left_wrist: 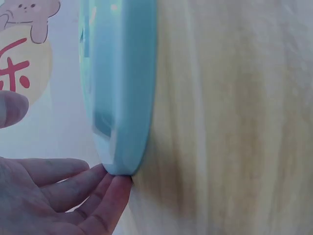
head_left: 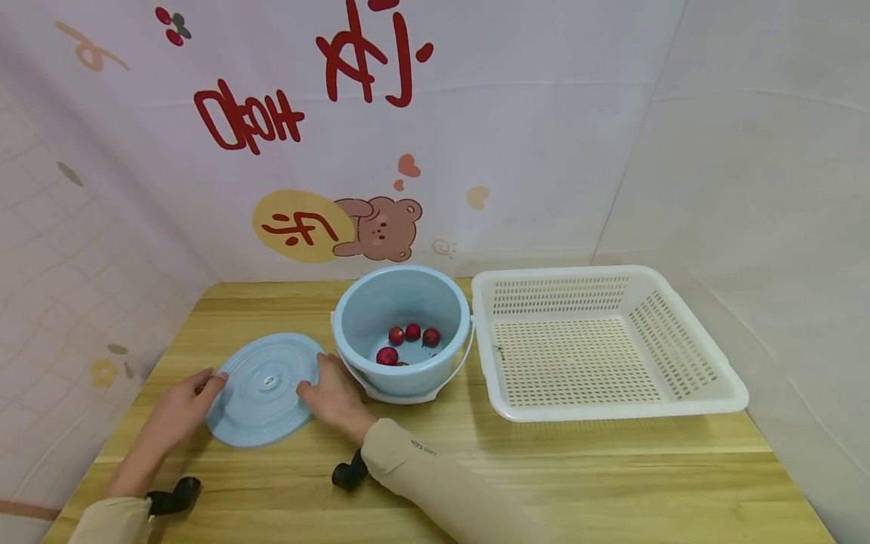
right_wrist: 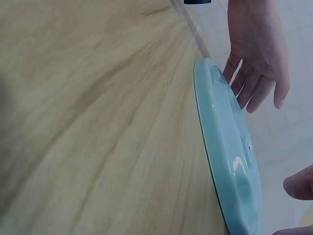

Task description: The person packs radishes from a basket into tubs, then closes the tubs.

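A round light-blue lid [head_left: 268, 408] with a small knob in its middle lies flat on the table at the left. My left hand [head_left: 180, 408] is at its left rim; in the left wrist view the straight fingers [left_wrist: 115, 203] touch the edge while the thumb stays apart from it. From the other side, my right hand [head_left: 336, 393] has its fingers by the right rim, and its thumb [right_wrist: 299, 185] hovers off the lid. A light-blue bucket [head_left: 363, 306] stands uncovered to the right of that hand. Several small round red radish-like items [head_left: 387, 356] lie on its bottom.
A white perforated plastic basket [head_left: 693, 412] stands right of the bucket, with a tiny dark scrap [head_left: 500, 353] inside. The bucket's white handle [head_left: 408, 398] hangs down at the front. Behind the wooden table [head_left: 598, 483] hangs a printed cloth [head_left: 544, 136].
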Action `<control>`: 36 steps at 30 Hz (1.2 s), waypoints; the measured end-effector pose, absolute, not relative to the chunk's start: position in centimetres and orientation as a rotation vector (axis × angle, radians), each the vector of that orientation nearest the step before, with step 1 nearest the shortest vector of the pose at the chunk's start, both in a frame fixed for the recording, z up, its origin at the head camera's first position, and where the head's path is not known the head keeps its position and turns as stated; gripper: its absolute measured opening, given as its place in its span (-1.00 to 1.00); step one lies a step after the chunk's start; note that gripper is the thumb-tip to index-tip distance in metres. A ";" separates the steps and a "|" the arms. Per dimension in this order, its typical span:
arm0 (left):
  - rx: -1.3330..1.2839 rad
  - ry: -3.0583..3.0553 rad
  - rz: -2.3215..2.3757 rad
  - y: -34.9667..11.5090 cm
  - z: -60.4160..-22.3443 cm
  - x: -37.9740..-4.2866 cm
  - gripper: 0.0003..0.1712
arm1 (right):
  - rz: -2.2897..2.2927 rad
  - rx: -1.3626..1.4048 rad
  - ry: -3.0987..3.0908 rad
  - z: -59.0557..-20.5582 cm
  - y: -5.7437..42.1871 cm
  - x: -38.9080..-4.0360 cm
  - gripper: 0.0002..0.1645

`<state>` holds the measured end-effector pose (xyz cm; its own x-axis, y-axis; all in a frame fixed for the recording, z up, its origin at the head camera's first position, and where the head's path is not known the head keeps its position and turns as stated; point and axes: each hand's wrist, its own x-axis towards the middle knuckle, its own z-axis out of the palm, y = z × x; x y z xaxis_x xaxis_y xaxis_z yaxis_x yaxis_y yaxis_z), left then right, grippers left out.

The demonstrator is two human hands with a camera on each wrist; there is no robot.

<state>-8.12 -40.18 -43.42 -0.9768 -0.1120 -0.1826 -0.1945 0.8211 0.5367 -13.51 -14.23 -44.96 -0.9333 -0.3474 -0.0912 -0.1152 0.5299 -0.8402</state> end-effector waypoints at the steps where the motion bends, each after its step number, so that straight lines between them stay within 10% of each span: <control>1: -0.260 2.846 0.880 -40.3 -43.4 -8.2 -0.06 | -1.372 -0.400 2.524 -45.0 -14.2 -13.5 -0.28; 36: -0.604 3.044 1.101 -41.4 -43.1 -6.2 -0.46 | -1.578 -0.716 2.608 -43.4 -14.7 -9.9 -0.31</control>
